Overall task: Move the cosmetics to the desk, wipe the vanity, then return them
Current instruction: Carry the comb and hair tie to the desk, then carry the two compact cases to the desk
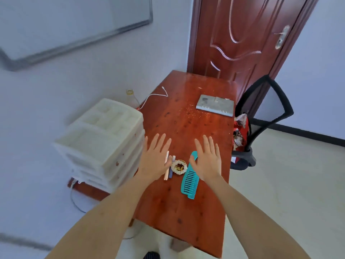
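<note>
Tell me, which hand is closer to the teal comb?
Right. The right hand hovers over the teal comb's handle end, covering part of it. The left hand is further left, beyond the hair tie, over two slim tubes.

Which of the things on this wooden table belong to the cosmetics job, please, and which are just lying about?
Belonging to the job:
teal plastic comb
beaded cream hair tie
rose-gold slim tube
small blue-and-white tube
red-brown wooden table

Just lying about:
grey metal-covered binder
white charging cable
black mesh office chair
white plastic drawer unit
</note>
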A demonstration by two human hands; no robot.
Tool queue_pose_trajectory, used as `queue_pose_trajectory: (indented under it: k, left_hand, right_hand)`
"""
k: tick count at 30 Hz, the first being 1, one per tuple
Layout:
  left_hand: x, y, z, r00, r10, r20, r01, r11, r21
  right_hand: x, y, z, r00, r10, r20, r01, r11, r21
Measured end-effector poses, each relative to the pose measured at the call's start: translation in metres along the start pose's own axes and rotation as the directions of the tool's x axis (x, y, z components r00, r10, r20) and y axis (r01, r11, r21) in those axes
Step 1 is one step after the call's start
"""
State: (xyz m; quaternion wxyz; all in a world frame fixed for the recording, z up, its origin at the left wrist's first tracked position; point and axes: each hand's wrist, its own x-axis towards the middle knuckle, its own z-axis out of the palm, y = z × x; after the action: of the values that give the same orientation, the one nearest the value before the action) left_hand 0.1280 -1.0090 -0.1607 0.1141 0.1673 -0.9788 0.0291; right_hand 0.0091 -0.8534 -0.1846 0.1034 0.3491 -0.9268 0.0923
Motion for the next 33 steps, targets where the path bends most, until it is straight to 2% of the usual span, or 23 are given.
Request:
queue_pose_trajectory:
  k: [4,8,11,14,18,23,27,33]
  left_hand:
    - [-0.048,0.000,-0.043,0.981,-0.176,-0.078,0.181,0.982,0.063]
    - [-0.108,-0.006,-0.089,0.947,-0.291,-0.135,0.311,0.938,0.156]
    - [-0.158,-0.011,-0.123,0.901,-0.399,-0.168,0.428,0.881,0.203]
    - [-0.222,-0.024,-0.159,0.824,-0.532,-0.193,0.566,0.783,0.257]
    - [-0.325,-0.043,-0.210,0.682,-0.684,-0.261,0.729,0.604,0.321]
    - [-0.476,-0.050,-0.272,0.463,-0.814,-0.351,0.865,0.331,0.376]
    - [-0.603,-0.033,-0.310,0.303,-0.866,-0.398,0.909,0.136,0.395]
    - [-0.771,0.030,-0.342,-0.012,-0.908,-0.419,0.881,-0.208,0.425]
  right_hand:
    - [-0.002,-0.023,-0.029,0.974,-0.215,-0.078,0.217,0.976,0.029]
    - [-0.021,-0.067,-0.068,0.911,-0.384,-0.152,0.401,0.910,0.105]
    - [-0.040,-0.108,-0.091,0.826,-0.528,-0.196,0.555,0.822,0.124]
    - [-0.069,-0.165,-0.115,0.732,-0.640,-0.234,0.678,0.717,0.161]
    - [-0.126,-0.256,-0.147,0.614,-0.736,-0.287,0.790,0.567,0.236]
    - [-0.232,-0.367,-0.190,0.386,-0.837,-0.387,0.912,0.286,0.293]
    - [-0.339,-0.441,-0.218,0.231,-0.867,-0.441,0.937,0.077,0.340]
    - [-0.518,-0.519,-0.251,-0.020,-0.867,-0.497,0.903,-0.230,0.364]
